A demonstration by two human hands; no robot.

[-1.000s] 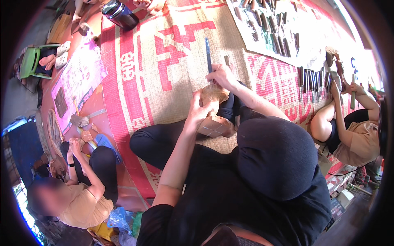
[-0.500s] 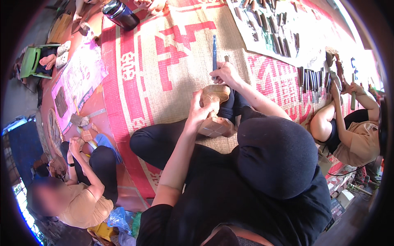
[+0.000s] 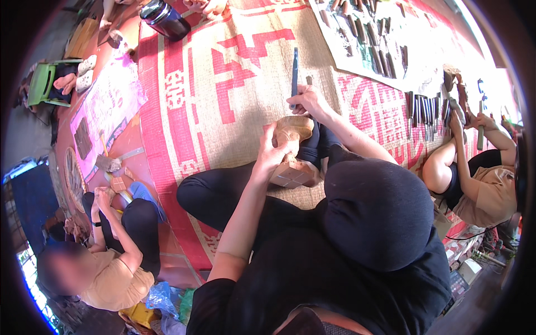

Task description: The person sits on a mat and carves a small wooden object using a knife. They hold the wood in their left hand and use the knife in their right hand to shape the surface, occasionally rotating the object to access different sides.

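Observation:
My left hand (image 3: 271,152) is closed round the narrow middle of a carved wooden piece (image 3: 296,128) with a rounded, bowl-like upper part. Its blocky faceted base (image 3: 294,173) stands out below the hand, close to my crossed legs. Just beyond the carving, my right hand (image 3: 310,101) grips a long, slim blue stick-shaped tool (image 3: 295,70) by its lower part. The tool points nearly upright, away from me, and its near end is partly covered by the fingers. A small brownish end shows past my right knuckles; I cannot tell whether it is held.
I sit on a red and straw woven mat (image 3: 223,151). Several carving tools (image 3: 373,44) lie on a white sheet at the far right, with another row (image 3: 423,113) nearer. People work at left and right. A dark jar (image 3: 166,21) stands at the far left.
My right hand and the blue tool have shifted slightly to the right, and the tool leans a little more that way. The left hand and carving are almost unmoved.

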